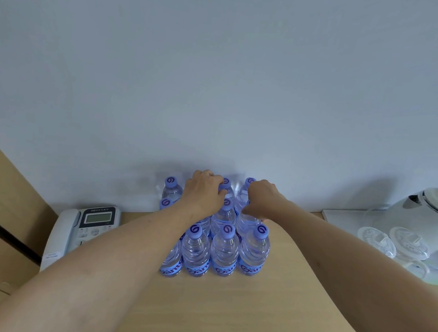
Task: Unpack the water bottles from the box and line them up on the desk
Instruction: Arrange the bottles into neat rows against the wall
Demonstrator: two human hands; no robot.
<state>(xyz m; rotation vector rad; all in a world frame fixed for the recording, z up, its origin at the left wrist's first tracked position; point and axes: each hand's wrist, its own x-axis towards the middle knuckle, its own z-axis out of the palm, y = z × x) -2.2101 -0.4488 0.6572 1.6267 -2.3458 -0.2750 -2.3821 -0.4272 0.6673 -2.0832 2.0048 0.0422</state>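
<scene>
While the water bottles [214, 234] stand packed in rows toward the far middle of the desk [226, 312], both hands reach among the ones at the back, close against the pale wall [220, 73]. The left hand [205, 193] curls its fingers over the cap of a far-row bottle, gripping it from above. The right hand [261, 198] is bent at the knuckles with its fingers curled down among the bottles on the right of the middle rows; they seem to hold a bottle neck, but the grip itself is hidden. Every bottle stands upright, long axis vertical, blue cap up, and the labels of the near row [224, 253] face the near edge. The rows run left to right, bottles touching or just beside one another. The far row leaves almost no gap to the wall. To the left, a desk phone [82, 230] lies near the desk's left edge, with a strip of bare wood between it and the bottles, crossed by the left forearm. To the right, a white tray [340, 218] carrying a white kettle [430, 218] and upturned glasses [388, 241] sits well apart from the bottles, with open desk between. The near part of the desk, in front of the near row, is broad bare wood between the two forearms.
</scene>
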